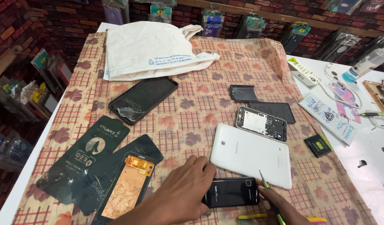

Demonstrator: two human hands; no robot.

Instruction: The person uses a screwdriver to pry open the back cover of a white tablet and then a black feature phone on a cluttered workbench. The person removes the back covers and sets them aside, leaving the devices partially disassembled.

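The phone lies at the table's near edge, under the left hand. The tablet lies just behind it, the phone frame behind that. The bag lies at the far edge.

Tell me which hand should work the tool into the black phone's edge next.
Right, most likely. The right hand already holds the green-handled tool, its tip at the black phone's right end. The left hand lies flat on the phone's left end, steadying it.
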